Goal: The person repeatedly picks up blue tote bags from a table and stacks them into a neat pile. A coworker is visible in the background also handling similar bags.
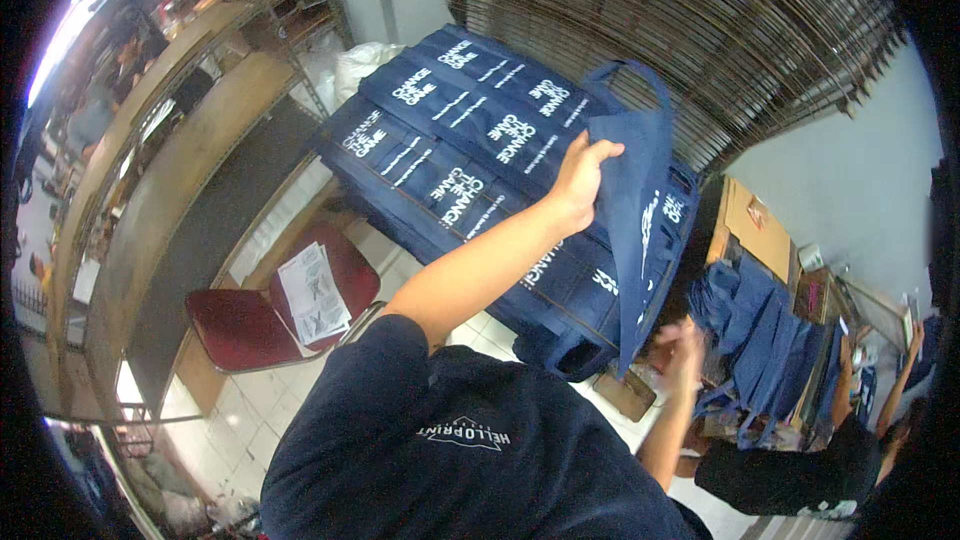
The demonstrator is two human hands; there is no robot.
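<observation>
My left hand (583, 180) is closed on the edge of a navy blue tote bag (632, 175), which hangs tilted at the right side of the work surface. A strap loop stands up at the bag's top, and part of a white print shows on it. Under it, several navy tote bags (430, 155) with white lettering lie flat in rows. My right hand (684, 352) is lower down, close to the bag's bottom corner and apart from it. Motion smears its fingers, so I cannot make out whether it holds anything.
Behind the bags stands a tall stack of wire drying racks (690, 30). At left are a shelving unit (170, 100) and a dark red chair (235, 325) with printed papers (312, 290) on it. Navy bags (765, 330) are piled at right, near cardboard (757, 230) and another person (800, 470).
</observation>
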